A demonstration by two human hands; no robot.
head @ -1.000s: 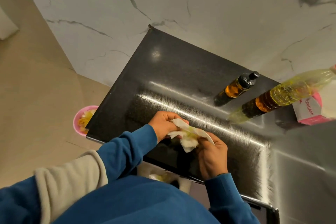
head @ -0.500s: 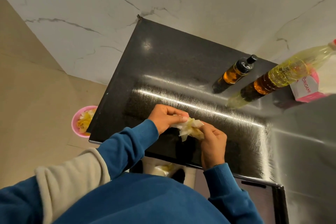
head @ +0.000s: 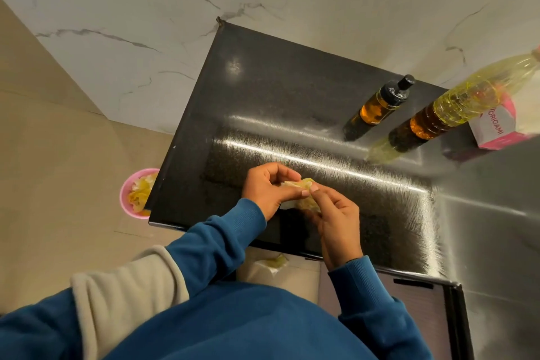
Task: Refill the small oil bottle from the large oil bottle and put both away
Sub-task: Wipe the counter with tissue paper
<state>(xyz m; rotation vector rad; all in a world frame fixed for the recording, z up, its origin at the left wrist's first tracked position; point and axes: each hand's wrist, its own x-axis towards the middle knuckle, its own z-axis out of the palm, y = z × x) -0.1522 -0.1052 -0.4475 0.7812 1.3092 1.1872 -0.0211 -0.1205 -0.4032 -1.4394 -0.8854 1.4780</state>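
Since 1 s ago the oily tissue (head: pixel 301 193) got balled up btwn both hands, left hand (head: pixel 267 188) & right hand (head: pixel 336 219) w/ fingers pinched on it; wipe fingers fully dry before gripping the small oil bottle (head: pixel 377 107) & large oil bottle (head: pixel 450 109), both capped, upright, far right on the black counter (head: pixel 263 96).

Black, speckled and streaked with bright glare: countertop (head: pixel 277 102). On it, amber with a black cap: small oil bottle (head: pixel 377 108). Just right of that, pale yellow above, amber-brown below: large oil bottle (head: pixel 455 108). Beyond the large bottle, pink and white: box (head: pixel 493 128). Off the countertop's left edge, pink: bowl (head: pixel 126 196). White, stained yellow: tissue (head: pixel 304 202). White with grey veins: wall (head: pixel 146 9). Blue: sleeves (head: pixel 222 240).
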